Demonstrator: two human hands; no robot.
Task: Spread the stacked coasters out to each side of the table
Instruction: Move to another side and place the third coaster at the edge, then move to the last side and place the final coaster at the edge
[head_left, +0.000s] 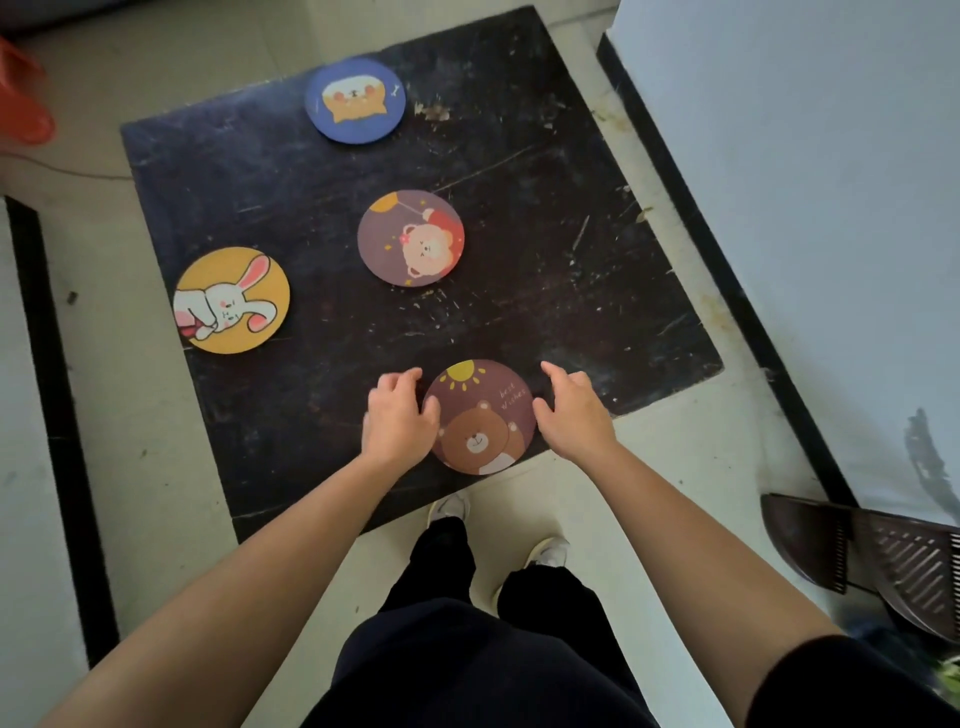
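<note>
Round picture coasters lie on a scratched black square table. A blue coaster rests at the far edge, a yellow rabbit coaster at the left edge, and a purple coaster with a pink bear in the middle. A maroon coaster with a brown bear and sun lies flat at the near edge. My left hand touches its left rim with curled fingers. My right hand sits just off its right rim, fingers apart, holding nothing. Whether the left hand grips the coaster is unclear.
The table stands on a pale floor with black border strips. A white wall rises on the right. Dark slatted dustpan-like items lie at the lower right. An orange object is at the far left. My legs and shoes are below the table's near edge.
</note>
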